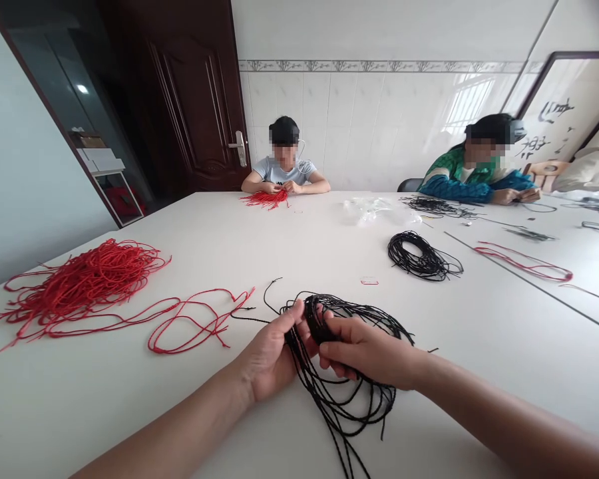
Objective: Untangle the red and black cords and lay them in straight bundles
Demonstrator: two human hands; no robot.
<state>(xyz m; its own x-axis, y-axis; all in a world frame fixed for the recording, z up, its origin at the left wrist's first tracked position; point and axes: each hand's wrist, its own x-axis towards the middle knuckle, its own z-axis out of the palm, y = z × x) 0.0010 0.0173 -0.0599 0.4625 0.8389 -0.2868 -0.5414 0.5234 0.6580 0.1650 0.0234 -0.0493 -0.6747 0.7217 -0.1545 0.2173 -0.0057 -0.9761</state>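
Note:
A loose bundle of black cords [349, 406] lies at the front of the white table, its strands looping round and trailing toward me. My left hand [274, 356] cups the bundle from the left, the thumb on top of the strands. From the right, my right hand [362, 346] is closed around a thick bunch of the same cords. Both hands are nearly touching over the bundle. Some finger parts are hidden behind the strands. A few cord ends stick out to the left, near loose red cords [194, 322].
A heap of red cords [97, 279] lies at left. A black coil [419, 256] sits farther back at right, with a clear plastic bag [379, 210] behind it. Across the table [259, 243], one person [285, 159] handles red cords, another [479, 163] sits by black cords.

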